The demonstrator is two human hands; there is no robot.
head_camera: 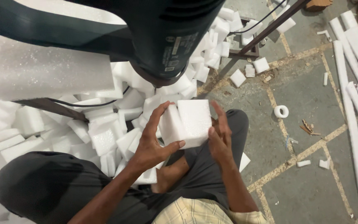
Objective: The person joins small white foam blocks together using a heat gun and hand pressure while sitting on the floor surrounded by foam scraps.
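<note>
- The left hand (154, 141) grips two white foam blocks (187, 122) from the 9 o'clock side, with its thumb under them and its fingers curled on top.
- The right hand (219, 139) presses flat on the blocks from 3 o'clock, fingers straight and spread a little.
- The blocks sit in the middle of the view, above the person's lap, side by side and touching.
- At 12 o'clock hangs a big dark machine (162, 37). It has a small pale label (178, 45) with print and a smaller white sticker just below.
- A heap of foam pieces (104, 132) lies from 9 to 11 o'clock, with a big foam slab (42, 70) behind it.
- At 3 o'clock a white tape ring (281, 111) lies on the grey floor (311, 91).
- Long foam strips (355, 124) run down the 3 o'clock edge.
</note>
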